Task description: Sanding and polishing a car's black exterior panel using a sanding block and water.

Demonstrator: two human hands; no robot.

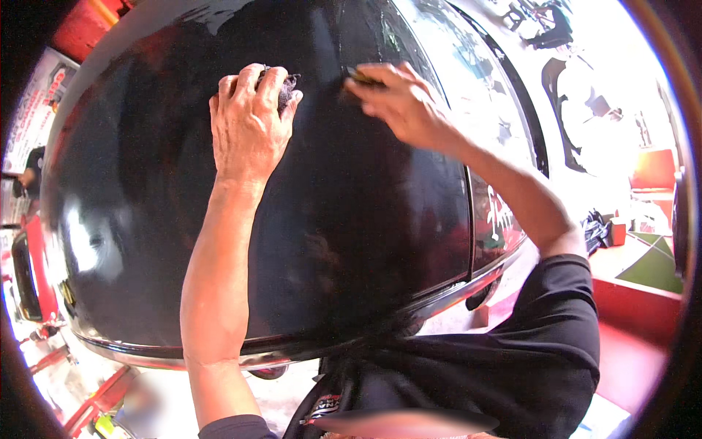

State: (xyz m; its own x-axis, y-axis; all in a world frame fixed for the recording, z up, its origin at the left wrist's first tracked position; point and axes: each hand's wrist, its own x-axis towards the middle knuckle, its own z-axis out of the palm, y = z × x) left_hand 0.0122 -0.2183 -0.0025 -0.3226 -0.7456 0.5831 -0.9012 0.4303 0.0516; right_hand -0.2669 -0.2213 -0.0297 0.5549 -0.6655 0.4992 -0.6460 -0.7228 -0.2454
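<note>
A broad, glossy black car panel (329,219) fills the middle of the head view. My left hand (251,124) rests on its upper part, fingers curled over a crumpled dark purplish cloth (289,91). Some of the cloth pokes out between thumb and fingers; the rest is hidden under the palm. To the right, my right hand (409,106) is close to the same panel and smeared by motion. Its fingers close around a small dark, yellowish thing (363,77), too blurred to name. My hands are apart from each other.
Bright, shiny glass (475,66) borders the panel on the right. A red car (42,271) stands at far left, below a printed banner (33,110). At right are a red-sided ledge (636,300), a black bag-like bundle (597,229) and a small red box (618,233).
</note>
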